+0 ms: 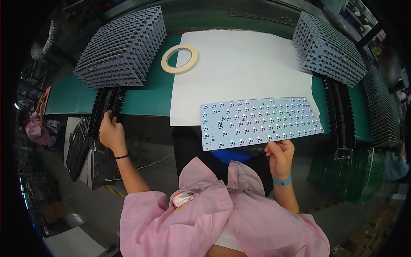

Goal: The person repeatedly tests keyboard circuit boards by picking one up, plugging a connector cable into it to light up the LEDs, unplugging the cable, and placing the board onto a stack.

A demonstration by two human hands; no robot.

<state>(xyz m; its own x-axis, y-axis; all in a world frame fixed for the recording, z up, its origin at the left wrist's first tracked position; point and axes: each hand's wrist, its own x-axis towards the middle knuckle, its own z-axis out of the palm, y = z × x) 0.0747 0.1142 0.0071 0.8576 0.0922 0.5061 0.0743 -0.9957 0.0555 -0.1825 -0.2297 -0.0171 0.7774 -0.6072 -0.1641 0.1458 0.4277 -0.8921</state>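
Observation:
My right hand [281,158] pinches the lower edge of a white keyboard circuit board [261,122] between thumb and fingers. The board is tilted over the front edge of a white paper sheet [239,64], and many small lights on it are lit. My left hand [112,133] is at the near end of a black slotted rack [105,105] on the left, its fingertips against the rack's side and nothing held in them. Further along that rack, a row of similar boards [124,49] stands upright. A roll of cream tape [194,64] lies on the paper's left edge.
On the right, a second black slotted rack [341,113] carries more upright boards [327,51]. Further boards [379,111] stand at the far right, above a green crate [342,175]. A black keyboard [77,147] is beside my left hand. A green mat [145,100] covers the table.

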